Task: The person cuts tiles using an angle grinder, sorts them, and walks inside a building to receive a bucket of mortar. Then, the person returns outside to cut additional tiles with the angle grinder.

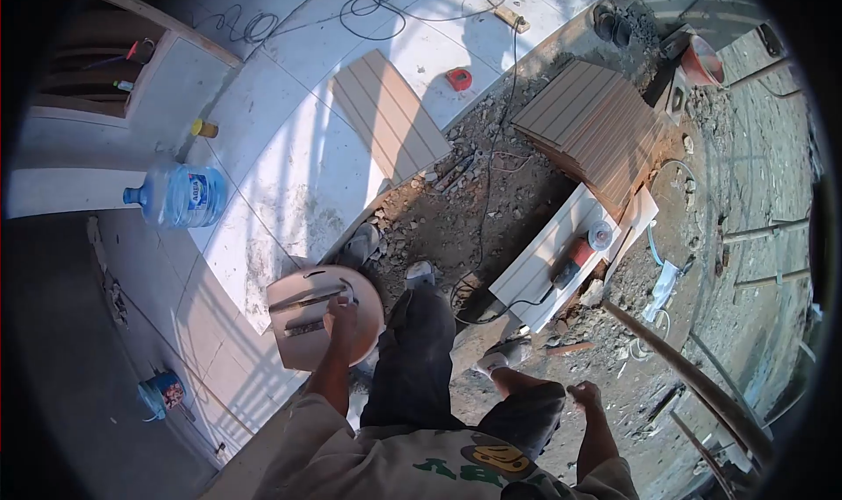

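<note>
My left hand (340, 316) is closed at the slotted part of a tan plastic chair (368, 311), and its fingers seem wrapped around a slat. My right hand (585, 395) hangs beside my right knee with its fingers curled, and nothing shows in it. Ahead of that hand, a red angle grinder (574, 259) with a round disc lies on a pale striped tile (535, 276). Behind the grinder rises a stack of brown striped tiles (596, 118).
Another striped tile (386, 114) lies on the white floor, near a red tape roll (459, 80). A blue water jug (184, 197) lies on its side at left. Black cables (485, 210) cross the rubble, and a wooden pole (693, 377) slants at right.
</note>
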`<state>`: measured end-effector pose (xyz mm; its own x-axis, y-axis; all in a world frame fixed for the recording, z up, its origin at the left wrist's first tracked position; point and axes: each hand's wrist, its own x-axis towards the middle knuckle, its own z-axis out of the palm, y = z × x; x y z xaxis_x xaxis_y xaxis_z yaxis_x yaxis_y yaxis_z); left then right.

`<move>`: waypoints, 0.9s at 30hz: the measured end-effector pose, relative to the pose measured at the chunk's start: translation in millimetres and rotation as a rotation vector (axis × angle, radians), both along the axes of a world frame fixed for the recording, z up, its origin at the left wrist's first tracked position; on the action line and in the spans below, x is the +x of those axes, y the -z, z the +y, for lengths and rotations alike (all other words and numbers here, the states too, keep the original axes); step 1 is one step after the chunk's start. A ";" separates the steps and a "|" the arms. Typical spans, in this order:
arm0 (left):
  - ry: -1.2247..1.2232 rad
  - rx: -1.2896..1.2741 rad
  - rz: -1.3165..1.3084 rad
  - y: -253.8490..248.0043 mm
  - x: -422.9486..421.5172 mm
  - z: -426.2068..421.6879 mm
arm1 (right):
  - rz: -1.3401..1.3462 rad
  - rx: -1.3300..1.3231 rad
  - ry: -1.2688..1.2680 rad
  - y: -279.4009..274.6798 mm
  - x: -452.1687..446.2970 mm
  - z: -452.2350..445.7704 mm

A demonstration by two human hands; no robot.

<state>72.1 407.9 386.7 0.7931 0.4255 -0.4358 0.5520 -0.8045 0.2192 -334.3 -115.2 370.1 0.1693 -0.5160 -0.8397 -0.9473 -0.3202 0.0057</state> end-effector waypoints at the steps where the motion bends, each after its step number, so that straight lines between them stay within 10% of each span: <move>1: -0.125 -0.070 0.076 -11.0 -13.0 19.6 | -0.011 -0.003 -0.031 -21.2 29.0 1.5; 5: -0.416 -0.401 0.239 -82.6 -3.2 45.7 | -0.053 0.002 -0.095 -90.6 174.8 17.4; 8: -0.089 -0.243 0.054 -139.7 44.9 64.0 | -0.154 -0.014 -0.401 -153.6 328.2 44.8; 12: -0.303 -0.547 -0.301 -220.7 155.1 106.3 | -0.567 0.197 -0.049 -225.6 496.1 106.6; 16: -0.413 -0.546 -0.458 -277.3 207.7 167.3 | -0.978 0.181 -0.809 -139.3 559.6 84.4; 22: -0.704 -0.761 -0.356 -271.0 215.4 198.1 | -0.360 0.311 -0.015 -166.4 588.2 144.9; 27: -0.678 -0.893 -0.268 -242.7 310.8 195.3 | 0.109 0.261 -0.139 -106.2 647.4 172.6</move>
<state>382.9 603.2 629.4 0.6322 0.4246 -0.6481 0.6610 0.1409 0.7371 313.1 57.4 476.4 0.1251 -0.2592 -0.9577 -0.8927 -0.4507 0.0054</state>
